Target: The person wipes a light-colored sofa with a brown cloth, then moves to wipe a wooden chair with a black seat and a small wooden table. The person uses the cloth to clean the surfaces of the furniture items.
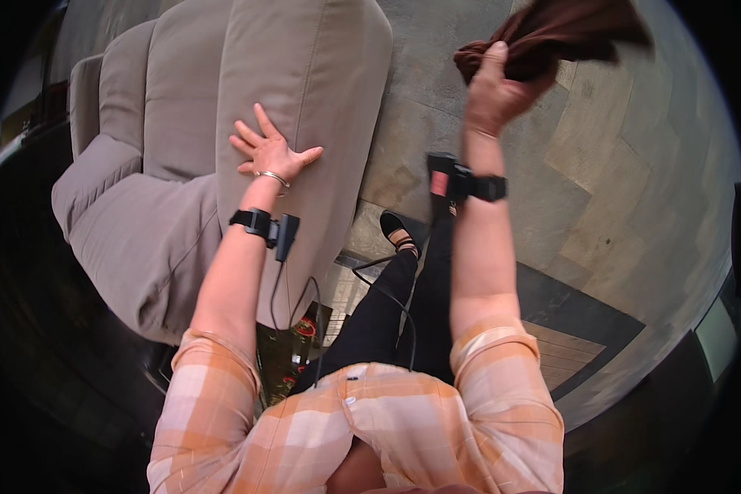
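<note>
A dark brown cloth (562, 37) is bunched in my right hand (503, 89), raised over the floor at the upper right; its far end flares out and is blurred. My left hand (272, 151) lies with spread fingers on the upholstered arm of a grey-beige fabric armchair (339, 80) and holds nothing. A metal bangle (273, 178) circles the left wrist. Each forearm has a black strap with a small device on it, and a black cable (312, 290) hangs from the left one.
Stone-like floor tiles (593, 154) in mixed grey and tan spread to the right of the armchair. A dark floor border (580, 321) runs at the lower right. My foot in a black shoe (398, 228) stands beside the armchair. Red round objects (305, 327) show below the armchair's edge.
</note>
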Demonstrator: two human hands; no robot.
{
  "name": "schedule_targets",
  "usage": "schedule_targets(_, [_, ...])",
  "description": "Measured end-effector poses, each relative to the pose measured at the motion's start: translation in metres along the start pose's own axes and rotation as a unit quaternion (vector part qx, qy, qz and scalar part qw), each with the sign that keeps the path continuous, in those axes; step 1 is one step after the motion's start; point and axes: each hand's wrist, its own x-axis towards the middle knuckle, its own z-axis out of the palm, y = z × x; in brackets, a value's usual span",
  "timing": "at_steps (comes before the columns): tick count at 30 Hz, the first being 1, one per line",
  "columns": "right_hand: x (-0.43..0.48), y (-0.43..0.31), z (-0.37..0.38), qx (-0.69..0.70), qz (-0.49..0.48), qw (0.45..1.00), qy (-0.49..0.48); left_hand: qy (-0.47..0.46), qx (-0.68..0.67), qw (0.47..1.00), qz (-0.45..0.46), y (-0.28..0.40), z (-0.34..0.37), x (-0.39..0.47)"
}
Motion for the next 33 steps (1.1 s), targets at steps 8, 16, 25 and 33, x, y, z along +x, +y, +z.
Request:
schedule_targets(8, [-0.326, -0.021, -0.112, -0.247, 0.441, 0.471, -0.723, -0.020, 0.053, 0.997, -0.043, 0.011, 0.018, 0.008])
schedule_targets(16, [-0.065, 0.071, -0.005, -0.002, 0.165, 0.950, -0.267, -0.019, 0.060, 0.997, -0.041, 0.017, 0.017, 0.006])
schedule_targets(25, [-0.068, 0.124, 0.085, -0.213, 0.206, 0.871, -0.391, -0.004, 0.063, 0.997, -0.039, 0.009, 0.031, 0.009])
schedule_targets(33, [-0.280, 0.085, -0.082, -0.074, 0.499, 0.601, -0.620, -0.005, 0.036, 0.998, -0.049, 0.011, 0.030, 0.007])
